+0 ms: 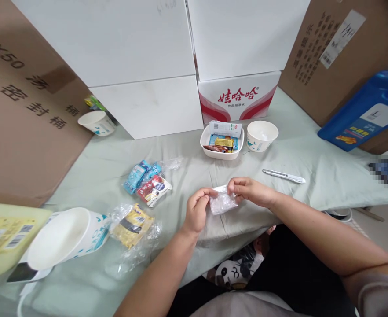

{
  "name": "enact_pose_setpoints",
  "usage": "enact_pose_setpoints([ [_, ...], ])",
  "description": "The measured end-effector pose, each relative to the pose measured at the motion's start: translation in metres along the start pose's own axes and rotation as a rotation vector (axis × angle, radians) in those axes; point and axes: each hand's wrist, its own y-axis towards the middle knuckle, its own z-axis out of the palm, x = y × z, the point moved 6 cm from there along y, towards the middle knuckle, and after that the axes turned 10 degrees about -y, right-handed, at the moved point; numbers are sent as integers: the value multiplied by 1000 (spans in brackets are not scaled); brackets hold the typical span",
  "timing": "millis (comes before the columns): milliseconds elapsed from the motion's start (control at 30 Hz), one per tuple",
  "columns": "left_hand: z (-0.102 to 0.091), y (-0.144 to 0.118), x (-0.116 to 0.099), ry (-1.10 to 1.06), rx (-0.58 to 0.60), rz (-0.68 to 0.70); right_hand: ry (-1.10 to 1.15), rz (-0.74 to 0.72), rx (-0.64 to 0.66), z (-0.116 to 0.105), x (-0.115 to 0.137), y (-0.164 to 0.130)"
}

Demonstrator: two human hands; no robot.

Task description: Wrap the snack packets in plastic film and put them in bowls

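Both forearms reached from the near edge over the worktop (108,176). Left hand (197,209) and right hand (250,191) each pinched an edge of a small clear plastic packet (222,202), held just above the cloth at the front edge. Risk: the thin film could tear unevenly under opposing pull, spilling any contents off the edge. A pen-like tool (284,176) and snack tray (222,143) lay beyond.
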Motion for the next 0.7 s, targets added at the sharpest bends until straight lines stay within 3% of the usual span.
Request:
enact_pose_setpoints([
  [100, 2, 0, 5, -8, -10, -85, -260, -83, 16, -1, 2, 1],
  [200, 5, 0, 7, 39, -17, -92, -408, -118, -150, -12, 0, 4],
  [300, 6, 1, 2, 117, -33, 56, -356, -110, -333, -20, -7, 5],
  [400, 11, -2, 0, 183, 4, 141, -272, -112, -345, -11, -15, 8],
  [533, 17, -5, -1, 100, 63, 85, -193, -114, -344, -7, -13, 9],
  [600, 16, -6, 0, 86, 48, 32, -183, -163, -410, -25, 2, 10],
  [700, 15, -7, 1, 179, 28, 11, -295, -285, -669, -85, 46, 8],
])
